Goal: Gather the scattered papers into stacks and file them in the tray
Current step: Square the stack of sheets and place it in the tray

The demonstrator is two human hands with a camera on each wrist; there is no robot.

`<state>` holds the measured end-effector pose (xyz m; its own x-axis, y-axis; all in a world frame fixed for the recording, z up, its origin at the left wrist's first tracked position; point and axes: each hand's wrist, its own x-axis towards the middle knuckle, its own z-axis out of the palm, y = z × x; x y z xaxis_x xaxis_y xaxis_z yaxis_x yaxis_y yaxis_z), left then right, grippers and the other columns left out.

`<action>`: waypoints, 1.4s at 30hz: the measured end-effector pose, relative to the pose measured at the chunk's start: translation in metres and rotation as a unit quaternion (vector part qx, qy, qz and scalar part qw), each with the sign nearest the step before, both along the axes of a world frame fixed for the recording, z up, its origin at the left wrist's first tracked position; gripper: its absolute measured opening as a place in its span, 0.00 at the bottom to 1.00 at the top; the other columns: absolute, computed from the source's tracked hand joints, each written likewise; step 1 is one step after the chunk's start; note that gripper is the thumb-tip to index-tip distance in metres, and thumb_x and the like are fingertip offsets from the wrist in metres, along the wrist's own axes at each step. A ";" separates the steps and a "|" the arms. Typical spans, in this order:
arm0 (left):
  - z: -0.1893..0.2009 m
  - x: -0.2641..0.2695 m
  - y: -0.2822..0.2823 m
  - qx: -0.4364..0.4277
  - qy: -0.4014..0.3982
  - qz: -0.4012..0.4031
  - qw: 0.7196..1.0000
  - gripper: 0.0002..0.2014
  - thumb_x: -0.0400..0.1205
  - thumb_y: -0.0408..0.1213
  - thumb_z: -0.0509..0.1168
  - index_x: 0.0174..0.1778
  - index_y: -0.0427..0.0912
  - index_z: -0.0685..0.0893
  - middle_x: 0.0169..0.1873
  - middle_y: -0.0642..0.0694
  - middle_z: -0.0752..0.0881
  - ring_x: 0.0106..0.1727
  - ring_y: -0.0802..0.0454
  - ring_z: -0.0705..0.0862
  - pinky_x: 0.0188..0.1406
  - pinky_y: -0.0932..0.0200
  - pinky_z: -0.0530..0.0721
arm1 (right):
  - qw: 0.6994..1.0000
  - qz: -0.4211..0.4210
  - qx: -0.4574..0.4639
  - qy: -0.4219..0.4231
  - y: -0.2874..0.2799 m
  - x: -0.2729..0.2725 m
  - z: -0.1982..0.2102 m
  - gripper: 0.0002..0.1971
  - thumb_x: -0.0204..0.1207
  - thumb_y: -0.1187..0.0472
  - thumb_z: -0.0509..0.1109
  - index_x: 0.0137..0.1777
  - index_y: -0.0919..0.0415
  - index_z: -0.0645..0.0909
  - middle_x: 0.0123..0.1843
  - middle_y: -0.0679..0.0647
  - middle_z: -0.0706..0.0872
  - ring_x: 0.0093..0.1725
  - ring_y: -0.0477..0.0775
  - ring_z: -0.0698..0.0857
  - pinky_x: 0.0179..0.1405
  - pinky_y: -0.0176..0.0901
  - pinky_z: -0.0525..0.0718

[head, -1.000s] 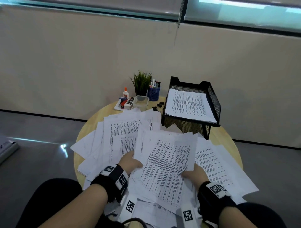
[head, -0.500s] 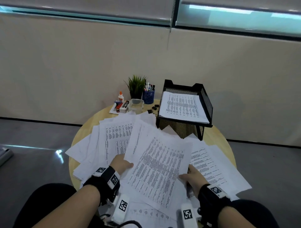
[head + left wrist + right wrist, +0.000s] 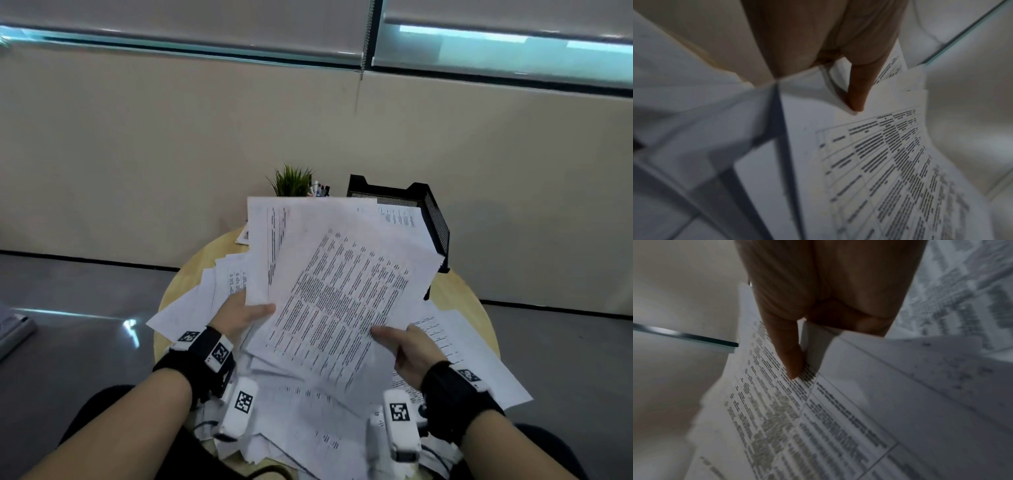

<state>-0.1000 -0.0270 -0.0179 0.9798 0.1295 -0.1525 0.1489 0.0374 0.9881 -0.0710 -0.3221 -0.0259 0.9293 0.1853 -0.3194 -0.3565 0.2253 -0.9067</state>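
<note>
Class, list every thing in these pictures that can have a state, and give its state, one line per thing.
left hand: grips the lifted sheaf at its lower left edge, thumb on top.
right hand: grips the same sheaf at its lower right edge.
lifted sheaf: raised off the table, fanned and uneven, not squared.
loose papers: scattered and overlapping on the round table.
black mesh tray: upright, already holds printed sheets, partly hidden behind the sheaf.

a plain beige wall (image 3: 171,154) rises behind the round light wooden counter (image 3: 191,274). grey roller blinds (image 3: 205,20) hang over a bright window strip (image 3: 496,54); the glossy grey floor (image 3: 68,308) reflects light.
</note>
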 end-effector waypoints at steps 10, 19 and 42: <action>0.075 0.035 -0.033 -0.004 -0.168 0.069 0.983 0.20 0.74 0.23 0.70 0.63 0.34 0.81 0.54 0.40 0.87 0.56 0.45 0.85 0.54 0.59 0.83 | 0.978 -0.043 0.035 -0.203 0.012 0.033 0.092 0.13 0.68 0.77 0.74 0.47 0.61 0.86 0.43 0.53 0.93 0.44 0.56 0.91 0.46 0.50 0.90; 0.039 0.031 -0.052 0.000 -0.121 0.072 0.990 0.14 0.75 0.31 0.73 0.53 0.48 0.83 0.46 0.54 0.87 0.49 0.59 0.85 0.59 0.52 0.80 | 0.988 -0.049 -0.027 -0.143 0.015 0.033 0.048 0.14 0.60 0.71 0.81 0.47 0.65 0.88 0.51 0.61 0.91 0.56 0.68 0.87 0.62 0.70 0.81; 0.058 0.042 -0.060 -0.063 -0.173 0.137 0.973 0.14 0.72 0.31 0.75 0.53 0.42 0.85 0.45 0.50 0.90 0.48 0.57 0.88 0.46 0.62 0.85 | 0.969 -0.046 -0.080 -0.230 0.017 0.042 0.072 0.15 0.60 0.58 0.84 0.48 0.55 0.88 0.49 0.55 0.92 0.55 0.60 0.88 0.61 0.63 0.82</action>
<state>-0.0580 -0.0868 0.0405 0.9064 0.3952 0.1490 -0.2246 0.1524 0.9625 -0.0294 -0.3049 0.0464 0.9903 0.0780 0.1152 0.1088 0.0810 -0.9908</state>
